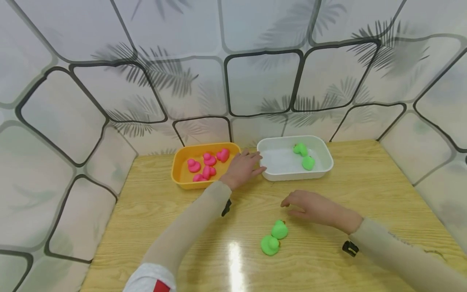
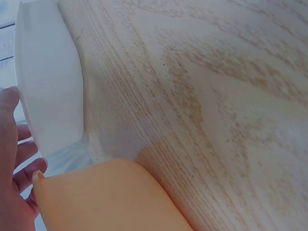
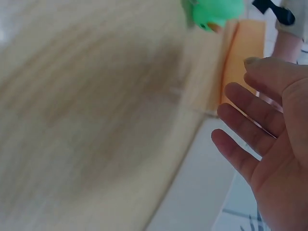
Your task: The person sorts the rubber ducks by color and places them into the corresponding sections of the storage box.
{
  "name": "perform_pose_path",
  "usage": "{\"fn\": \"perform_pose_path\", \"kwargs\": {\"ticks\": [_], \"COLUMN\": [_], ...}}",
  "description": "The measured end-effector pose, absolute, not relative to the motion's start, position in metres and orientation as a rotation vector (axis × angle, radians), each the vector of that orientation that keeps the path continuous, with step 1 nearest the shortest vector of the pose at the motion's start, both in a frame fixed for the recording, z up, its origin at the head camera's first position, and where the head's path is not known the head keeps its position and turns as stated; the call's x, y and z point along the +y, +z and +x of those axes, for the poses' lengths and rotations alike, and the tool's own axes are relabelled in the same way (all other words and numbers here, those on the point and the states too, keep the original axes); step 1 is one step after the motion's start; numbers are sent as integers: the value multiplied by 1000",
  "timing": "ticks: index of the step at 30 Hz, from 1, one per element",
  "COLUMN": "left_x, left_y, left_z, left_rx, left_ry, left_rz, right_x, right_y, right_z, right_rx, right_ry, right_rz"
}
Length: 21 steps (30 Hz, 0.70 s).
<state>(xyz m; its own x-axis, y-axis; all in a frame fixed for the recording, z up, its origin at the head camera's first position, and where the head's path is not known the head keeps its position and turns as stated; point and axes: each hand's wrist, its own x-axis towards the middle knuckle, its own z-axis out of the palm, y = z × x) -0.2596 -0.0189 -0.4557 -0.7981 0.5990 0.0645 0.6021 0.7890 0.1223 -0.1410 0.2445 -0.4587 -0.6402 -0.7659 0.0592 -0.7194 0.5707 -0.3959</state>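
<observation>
My left hand (image 1: 243, 167) reaches between the orange bin (image 1: 177, 172) and the white bin (image 1: 292, 177), fingers spread at the white bin's left rim. In the left wrist view its thumb and fingers lie along that rim, with nothing gripped. Over the table, my right hand (image 1: 310, 207) hovers with loosely bent fingers, and its palm holds nothing in the right wrist view. Just left of and nearer than it, two green toy ducks, one duck (image 1: 279, 230) behind the other duck (image 1: 270, 245), stand side by side on the wood.
Two green ducks, a duck (image 1: 300, 149) and another duck (image 1: 308, 163), lie in the white bin. Several pink toy ducks (image 1: 209, 159) fill the orange bin. Patterned fabric walls (image 1: 262, 85) enclose the wooden table (image 1: 153, 227) at the back and sides.
</observation>
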Motion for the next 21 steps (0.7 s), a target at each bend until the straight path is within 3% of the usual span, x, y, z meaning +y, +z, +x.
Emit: {"fn": "perform_pose_path", "kwargs": {"ticks": [21], "left_x": [-20], "left_y": [-457], "left_z": [-259], "left_rx": [-2928], "left_ry": [-207], "left_rz": [-1003], "right_x": [231], "right_y": [-488], "right_z": [-129], "right_rx": [2599], "right_ry": [-544], "right_rz": [-1628]}}
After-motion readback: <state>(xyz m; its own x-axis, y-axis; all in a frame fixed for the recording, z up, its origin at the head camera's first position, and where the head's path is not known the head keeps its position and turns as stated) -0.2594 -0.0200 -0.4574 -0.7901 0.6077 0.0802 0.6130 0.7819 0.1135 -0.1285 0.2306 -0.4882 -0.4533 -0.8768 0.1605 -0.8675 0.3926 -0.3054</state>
